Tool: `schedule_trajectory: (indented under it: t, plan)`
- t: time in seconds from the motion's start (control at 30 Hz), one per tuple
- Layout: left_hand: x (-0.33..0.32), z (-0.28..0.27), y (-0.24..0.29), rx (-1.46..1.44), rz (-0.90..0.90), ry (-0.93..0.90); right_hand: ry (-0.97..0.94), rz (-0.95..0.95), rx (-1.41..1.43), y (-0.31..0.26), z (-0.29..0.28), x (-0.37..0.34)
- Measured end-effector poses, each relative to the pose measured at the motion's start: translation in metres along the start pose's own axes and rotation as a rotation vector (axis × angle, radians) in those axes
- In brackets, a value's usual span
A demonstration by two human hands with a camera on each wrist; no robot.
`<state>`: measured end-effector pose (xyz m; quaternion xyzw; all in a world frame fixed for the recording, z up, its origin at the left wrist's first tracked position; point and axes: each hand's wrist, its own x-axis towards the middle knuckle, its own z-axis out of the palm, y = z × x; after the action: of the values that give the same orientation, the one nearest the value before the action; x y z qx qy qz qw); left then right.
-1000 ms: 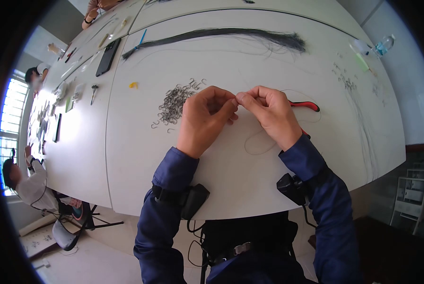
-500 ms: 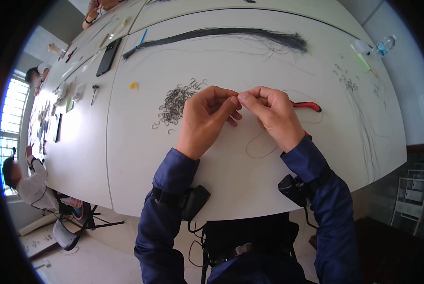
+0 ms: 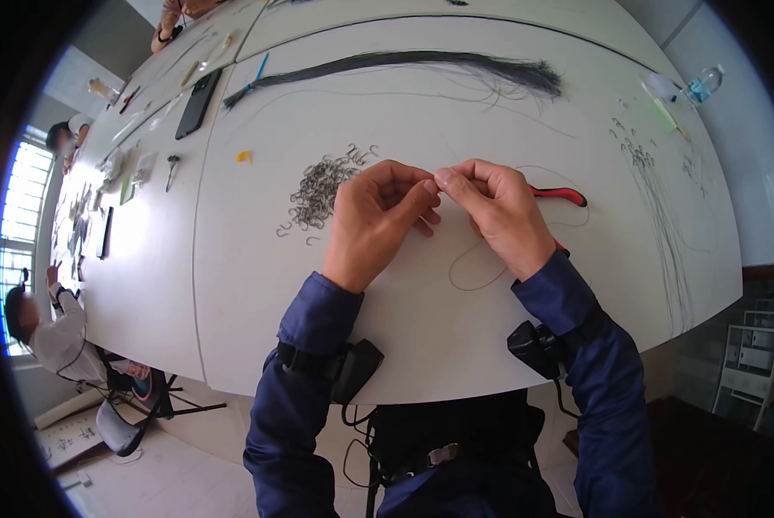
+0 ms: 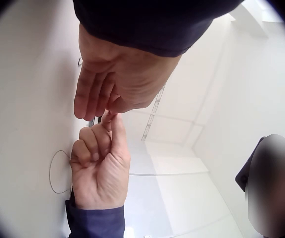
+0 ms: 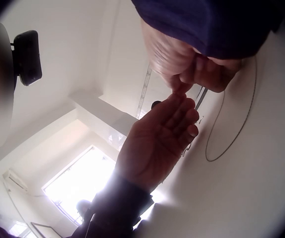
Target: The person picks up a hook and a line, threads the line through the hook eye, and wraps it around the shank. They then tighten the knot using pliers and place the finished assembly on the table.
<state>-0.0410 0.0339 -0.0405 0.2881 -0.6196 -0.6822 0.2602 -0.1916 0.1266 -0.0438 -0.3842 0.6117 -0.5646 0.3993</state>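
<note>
The likeliest trouble is a slip at the fingertips: the left hand (image 3: 371, 223) pinches a tiny piece between thumb and forefinger, its other fingers loosely bent, while the right hand (image 3: 509, 211) closes thumb on forefinger with the rest curled, seemingly on the thin line (image 5: 211, 160). What lies between the touching tips is too small and covered to make out. If either pinch eases, the springy line could uncurl and pull free; a hook point, if there is one in there, could prick a fingertip. The slack might also snag on the red-handled pliers (image 3: 562, 194) just beside the right hand, or a stray bend might catch in the pile of hooks (image 3: 316, 192) next to the left. The line looks grey, fine and wiry, a single strand bowed into a smooth open loop, with no knot or kink in the part that shows. It hangs from beneath the right hand, its loop lying between the hands and the near edge of the table (image 3: 274, 319), well in from the right edge.
</note>
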Motion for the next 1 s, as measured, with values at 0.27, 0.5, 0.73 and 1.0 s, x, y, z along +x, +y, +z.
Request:
schedule_trajectory:
  t: [0.27, 0.5, 0.73, 1.0]
  plan:
    - [-0.002, 0.0, 0.004, -0.106, -0.046, 0.022, 0.038, 0.018, -0.028, -0.008, -0.004, -0.001]
    - [-0.001, -0.003, 0.001, -0.185, -0.07, 0.023, 0.002, -0.098, -0.048, 0.006, -0.001, 0.001]
    - [0.001, -0.003, -0.003, -0.131, 0.002, 0.018, 0.01, -0.189, -0.103, 0.012, 0.0, 0.004]
    - [0.002, 0.0, -0.013, 0.003, 0.165, 0.005, -0.036, -0.073, -0.185, -0.019, -0.002, -0.01]
